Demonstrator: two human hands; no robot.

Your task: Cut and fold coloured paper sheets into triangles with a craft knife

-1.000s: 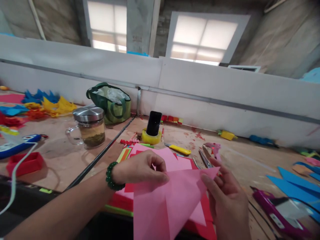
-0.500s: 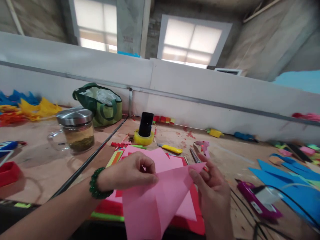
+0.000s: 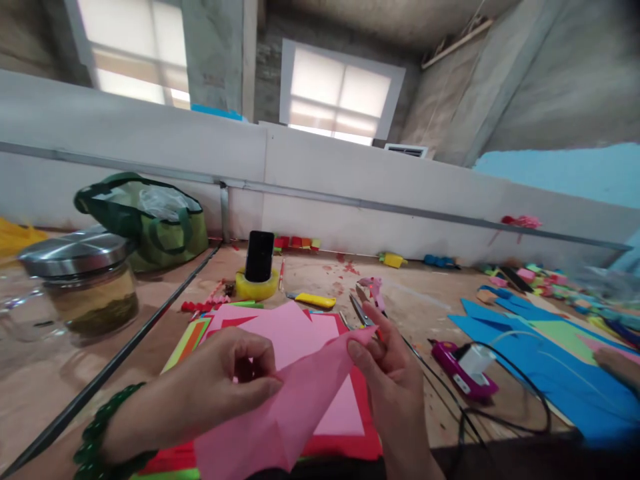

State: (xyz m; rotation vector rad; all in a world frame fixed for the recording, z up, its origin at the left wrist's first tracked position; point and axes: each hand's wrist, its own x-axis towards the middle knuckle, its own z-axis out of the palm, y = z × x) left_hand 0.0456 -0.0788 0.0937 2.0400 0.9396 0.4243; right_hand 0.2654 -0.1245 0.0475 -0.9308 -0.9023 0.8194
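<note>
I hold a folded pink paper sheet [image 3: 295, 407] in front of me over the table. My left hand [image 3: 220, 387], with a green bead bracelet on the wrist, pinches the sheet's left edge between thumb and fingers. On the sheet's upper right corner my right hand [image 3: 390, 380] is closed in a pinch. Under the sheet lies a stack of coloured paper [image 3: 345, 413], pink on red with green and orange edges. Scissors [image 3: 363, 310] lie just beyond my right hand.
A glass jar with a metal lid [image 3: 83, 283] stands at left, a green bag [image 3: 150, 217] behind it. A phone [image 3: 259, 257] stands in a yellow tape roll. A yellow knife [image 3: 313, 300], a purple device with cable [image 3: 465, 367] and blue paper sheets [image 3: 545, 353] lie to the right.
The view has swung to the right, so everything has shifted left in the picture. Both hands keep their pinch on the pink sheet, which now sits lower and nearer.
</note>
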